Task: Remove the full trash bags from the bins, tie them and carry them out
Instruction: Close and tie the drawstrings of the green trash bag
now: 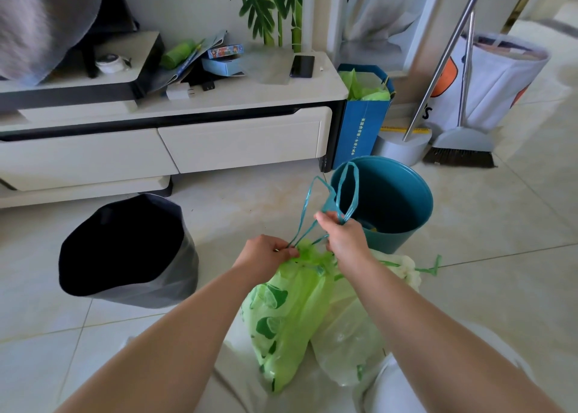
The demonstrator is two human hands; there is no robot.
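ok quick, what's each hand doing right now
left hand: closed, pinching the gathered neck of the green trash bag
right hand: closed, gripping the teal drawstring loops

A light green trash bag (287,312), printed with darker green shapes, sits full on the floor. Its gathered neck is pinched by the left hand (269,253). Its teal drawstring (347,187) rises in loops from the right hand (344,234). A paler translucent bag (347,334) leans against it below the right hand. A teal bin (403,199) stands just beyond the right hand. A grey bin (175,268) with a black liner (125,240) stands left of the left hand.
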